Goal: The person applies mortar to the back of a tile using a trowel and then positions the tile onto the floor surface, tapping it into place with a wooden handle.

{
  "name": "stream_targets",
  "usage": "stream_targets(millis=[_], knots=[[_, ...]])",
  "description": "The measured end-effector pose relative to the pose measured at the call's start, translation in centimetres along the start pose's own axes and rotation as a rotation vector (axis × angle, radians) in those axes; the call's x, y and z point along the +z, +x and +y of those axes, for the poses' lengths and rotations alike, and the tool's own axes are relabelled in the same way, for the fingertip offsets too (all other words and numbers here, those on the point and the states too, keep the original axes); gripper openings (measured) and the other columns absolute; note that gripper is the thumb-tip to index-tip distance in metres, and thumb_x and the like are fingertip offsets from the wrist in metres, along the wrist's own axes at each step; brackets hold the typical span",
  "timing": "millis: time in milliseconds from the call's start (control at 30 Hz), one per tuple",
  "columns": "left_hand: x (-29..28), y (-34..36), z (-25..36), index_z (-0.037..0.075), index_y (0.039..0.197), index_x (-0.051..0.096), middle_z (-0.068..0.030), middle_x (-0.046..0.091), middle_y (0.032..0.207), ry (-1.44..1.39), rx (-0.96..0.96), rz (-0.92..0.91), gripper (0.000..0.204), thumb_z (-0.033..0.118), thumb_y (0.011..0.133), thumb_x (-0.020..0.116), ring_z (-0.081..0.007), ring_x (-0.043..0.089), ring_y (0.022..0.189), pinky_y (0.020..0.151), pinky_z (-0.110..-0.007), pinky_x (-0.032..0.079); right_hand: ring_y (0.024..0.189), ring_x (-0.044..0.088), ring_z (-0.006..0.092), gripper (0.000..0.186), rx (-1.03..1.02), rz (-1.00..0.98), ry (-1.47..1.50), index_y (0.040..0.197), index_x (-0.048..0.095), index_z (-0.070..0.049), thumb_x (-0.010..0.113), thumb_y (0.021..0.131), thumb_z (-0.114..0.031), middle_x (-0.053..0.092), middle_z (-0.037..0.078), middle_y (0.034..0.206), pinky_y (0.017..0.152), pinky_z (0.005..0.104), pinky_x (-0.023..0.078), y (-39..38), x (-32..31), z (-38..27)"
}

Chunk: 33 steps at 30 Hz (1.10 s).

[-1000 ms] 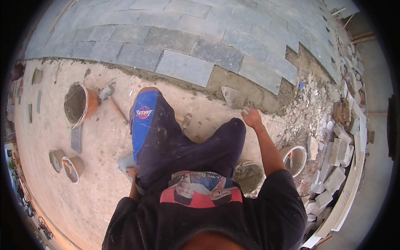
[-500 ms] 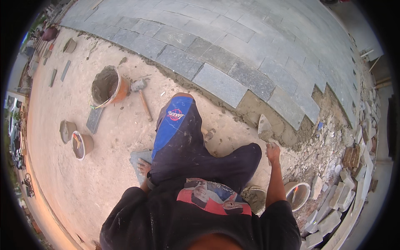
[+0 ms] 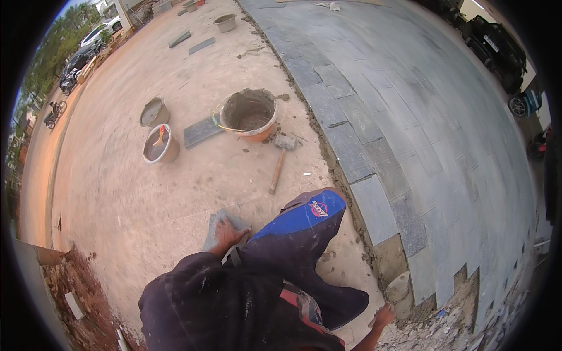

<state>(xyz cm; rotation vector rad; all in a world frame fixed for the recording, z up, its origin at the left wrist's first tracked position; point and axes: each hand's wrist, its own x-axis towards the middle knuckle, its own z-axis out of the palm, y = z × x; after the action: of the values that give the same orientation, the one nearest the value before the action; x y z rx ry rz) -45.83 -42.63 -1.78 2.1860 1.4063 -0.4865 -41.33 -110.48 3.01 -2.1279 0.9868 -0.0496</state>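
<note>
Beside my left thigh, my left hand (image 3: 228,233) is closed over a grey stone tile (image 3: 238,221), its fingers bent across the top; their undersides are hidden. At the lower right my right hand (image 3: 383,316) grips a trowel (image 3: 398,286) by its handle. The trowel's pointed, mortar-smeared blade lies over the wet mortar bed (image 3: 389,255) at the edge of the laid grey paving (image 3: 374,207). Ahead of my knee, a hammer (image 3: 277,171) with a wooden handle lies on the concrete, near an orange mortar bucket (image 3: 257,136).
Left of the mortar bucket lies a dark stone slab (image 3: 201,133). A white pail (image 3: 168,153) holding an orange-handled brush and a grey bucket (image 3: 153,112) stand farther left. Broken rubble (image 3: 410,333) borders the paving at lower right. Parked vehicles (image 3: 494,47) stand beyond.
My view has swung left, so the paving and buckets appear turned. The trowel stays in my right hand by the mortar bed, and my left hand remains on the tile.
</note>
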Motion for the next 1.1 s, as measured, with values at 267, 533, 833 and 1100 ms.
stream_targets(millis=[267,533,833,1100], knots=[[-12.5,25.6,10.4,-0.017,0.132,0.047,-0.0339,0.057,0.129,-0.847,0.094,0.508,0.086,0.044,0.08,0.078,-0.0426,0.056,0.122,0.105,-0.044,0.044,0.046,0.052,0.019,0.027,0.04,-0.161,0.121,0.092,0.058,0.005,0.059,0.097,-0.022,0.055,0.01,0.065,0.04,0.0346,0.042,-2.0,6.6,-4.9],[-15.9,36.5,18.5,-0.001,0.137,0.043,-0.0199,0.051,0.131,-1.976,-0.183,0.118,0.058,0.016,0.088,0.068,-0.037,0.054,0.12,0.097,-0.056,0.047,0.047,0.05,0.0187,0.032,0.079,-0.104,0.153,0.084,0.055,-0.001,0.055,0.098,-0.029,0.052,0.007,0.063,0.043,0.0339,0.042,-4.2,4.4,-6.7],[-15.8,28.7,20.0,0.004,0.108,0.055,-0.0071,0.056,0.099,-1.928,0.207,0.016,0.029,-0.003,0.081,0.062,-0.0194,0.058,0.088,0.078,-0.038,0.053,0.061,0.056,0.0183,0.028,-0.013,-0.077,0.083,0.097,0.059,0.0,0.056,0.097,-0.027,0.058,0.008,0.077,0.054,0.0338,0.047,-4.1,3.6,-10.8],[-17.9,19.5,16.1,0.002,0.107,0.058,-0.0043,0.061,0.097,-1.657,0.578,-0.042,0.027,-0.006,0.081,0.059,-0.0138,0.06,0.088,0.078,-0.031,0.051,0.086,0.056,0.0236,0.033,-0.578,-0.423,-0.251,0.114,0.062,0.001,0.054,0.092,-0.021,0.062,0.011,0.095,0.082,0.0402,0.046,-7.4,10.6,-27.5]])
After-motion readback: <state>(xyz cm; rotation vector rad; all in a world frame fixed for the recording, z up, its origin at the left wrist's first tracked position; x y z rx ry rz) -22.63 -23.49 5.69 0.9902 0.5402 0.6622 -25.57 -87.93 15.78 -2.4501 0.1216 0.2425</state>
